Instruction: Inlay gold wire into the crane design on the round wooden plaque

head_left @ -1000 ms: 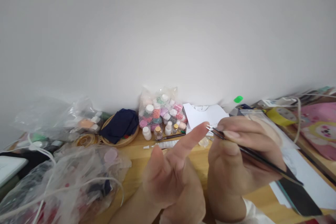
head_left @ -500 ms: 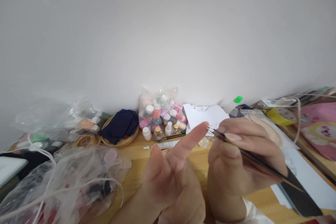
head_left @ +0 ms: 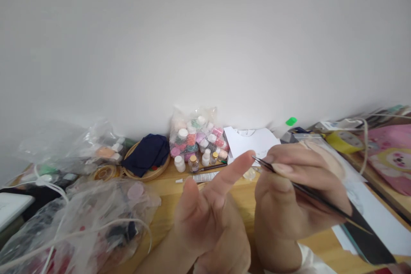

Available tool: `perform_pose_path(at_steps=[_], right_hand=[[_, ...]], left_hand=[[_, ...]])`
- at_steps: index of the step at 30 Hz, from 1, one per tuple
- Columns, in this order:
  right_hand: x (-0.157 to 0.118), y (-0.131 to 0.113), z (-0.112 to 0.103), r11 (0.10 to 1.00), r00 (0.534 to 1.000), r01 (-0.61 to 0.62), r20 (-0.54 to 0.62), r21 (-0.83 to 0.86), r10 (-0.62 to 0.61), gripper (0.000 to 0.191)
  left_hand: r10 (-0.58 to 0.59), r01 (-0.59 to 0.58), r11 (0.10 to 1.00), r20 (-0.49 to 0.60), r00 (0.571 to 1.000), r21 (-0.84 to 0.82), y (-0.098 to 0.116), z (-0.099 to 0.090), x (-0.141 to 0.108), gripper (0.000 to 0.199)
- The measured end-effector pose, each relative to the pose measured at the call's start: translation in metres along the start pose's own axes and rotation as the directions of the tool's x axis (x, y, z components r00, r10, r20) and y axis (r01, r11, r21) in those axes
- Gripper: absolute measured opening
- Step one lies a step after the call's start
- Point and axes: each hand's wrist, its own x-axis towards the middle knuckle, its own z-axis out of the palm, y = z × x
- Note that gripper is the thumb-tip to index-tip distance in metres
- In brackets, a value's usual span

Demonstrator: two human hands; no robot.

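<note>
My left hand (head_left: 213, 218) is raised palm toward me, with the index finger stretched out up and right and the thumb apart. Its other fingers curl in, and I see nothing held there. In my right hand (head_left: 289, 197) is a pair of dark tweezers (head_left: 316, 198), pinched between thumb and fingers with the back end slanting down to the right. The silvery tips meet the end of my left index finger, close together. Whether anything tiny sits between the tips or on the fingertip I cannot make out.
Behind my hands stand a clear bag of colourful small jars (head_left: 197, 137), little bottles (head_left: 193, 163) and white paper (head_left: 250, 143). To the left are dark blue cloth on a wooden hoop (head_left: 146, 154) and plastic bags (head_left: 86, 218). A dark flat object (head_left: 369, 239) lies at right.
The tweezers' tips were slightly apart beside my left fingertip; now they have drawn together and touch it. Both hands have stayed nearly in place.
</note>
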Motion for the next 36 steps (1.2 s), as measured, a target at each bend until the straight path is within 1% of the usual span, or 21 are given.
perform_pose_path(at_steps=[2,4,7,9,12,14,18,22,24,31,34,36], right_hand=[[-0.0003,-0.0005,-0.0012,1.000,1.000,0.013,0.009,-0.009,-0.013,0.008],[-0.0004,-0.0012,-0.0015,1.000,1.000,0.016,0.003,-0.020,-0.016,0.008],[-0.0003,-0.0020,0.0005,0.999,0.999,0.017,-0.036,-0.031,-0.018,0.007],[0.0000,-0.0017,0.0023,0.999,0.998,0.023,-0.056,-0.039,-0.025,0.007],[0.0003,-0.0009,0.0037,0.999,0.997,0.022,-0.068,-0.041,-0.025,0.008],[0.0002,-0.0006,0.0035,0.999,0.997,0.023,-0.069,-0.035,-0.026,0.008],[-0.0004,-0.0007,0.0019,1.000,0.999,0.025,-0.034,-0.011,-0.025,0.008],[-0.0006,-0.0006,0.0010,1.000,1.000,0.017,-0.020,-0.002,-0.017,0.009],[-0.0004,-0.0005,0.0007,1.000,1.000,0.017,-0.022,-0.006,-0.017,0.009],[0.0009,-0.0011,0.0004,0.999,1.000,0.020,-0.014,-0.035,-0.020,0.008],[0.0008,-0.0010,0.0013,0.998,0.999,0.032,-0.028,-0.046,-0.033,0.008],[0.0003,-0.0008,0.0019,0.998,0.998,0.040,-0.038,-0.051,-0.042,0.008]], left_hand=[[0.014,-0.013,1.000,0.036,0.999,-0.006,0.0003,0.0016,0.0027,0.069],[0.011,-0.011,1.000,0.017,1.000,-0.002,0.0008,0.0040,0.0049,0.066],[-0.029,0.029,1.000,-0.016,0.999,-0.006,0.0018,0.0055,0.0056,0.064],[-0.034,0.034,0.999,0.028,0.999,-0.029,0.0023,0.0044,0.0047,0.065],[0.000,0.008,0.996,0.101,0.995,-0.083,0.0026,0.0020,0.0028,0.068],[-0.010,0.018,0.996,0.092,0.996,-0.088,0.0031,0.0014,0.0016,0.068],[-0.052,0.053,0.996,0.020,0.998,-0.076,0.0042,0.0024,0.0004,0.069],[-0.036,0.040,0.997,0.062,0.997,-0.068,0.0029,0.0027,0.0015,0.066],[-0.018,0.023,0.997,0.066,0.998,-0.072,0.0018,0.0028,0.0024,0.067],[-0.028,0.029,0.999,0.035,0.999,-0.041,0.0011,0.0023,0.0030,0.069],[-0.003,0.008,0.997,0.072,0.997,-0.077,0.0006,0.0009,0.0026,0.072],[0.000,0.007,0.996,0.079,0.997,-0.088,0.0005,0.0001,0.0027,0.071]])
